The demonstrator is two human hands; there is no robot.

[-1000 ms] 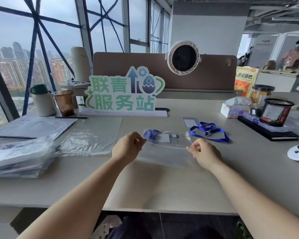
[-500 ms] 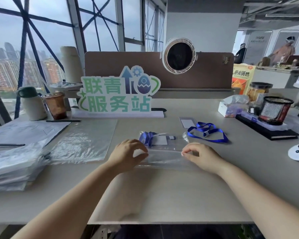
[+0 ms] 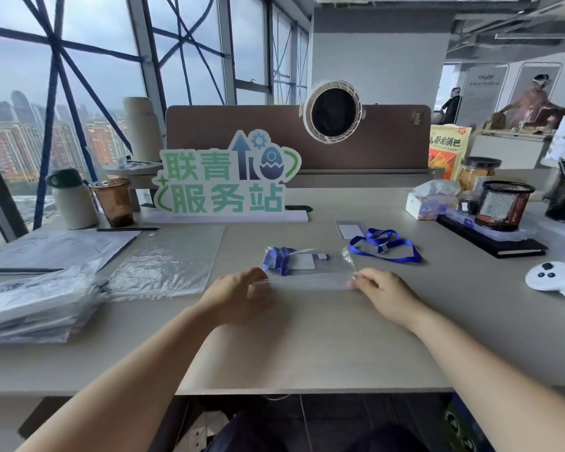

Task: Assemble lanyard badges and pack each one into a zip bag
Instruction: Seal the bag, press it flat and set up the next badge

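2 hands pinching a zip bag flat on the tabletop

The left hand [image 3: 238, 296] and right hand [image 3: 384, 293] are each closing a grip on the near edge of the zip bag [image 3: 310, 272] lying on the tabletop [image 3: 307, 347]; a blue lanyard badge [image 3: 289, 261] is sitting inside.

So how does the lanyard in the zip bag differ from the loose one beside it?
The bagged lanyard is bunched up inside the zip bag with a badge card; the loose lanyard lies spread in a loop on the bare desk. The left hand and right hand hold the bag; nothing touches the loose lanyard. Both are blue.
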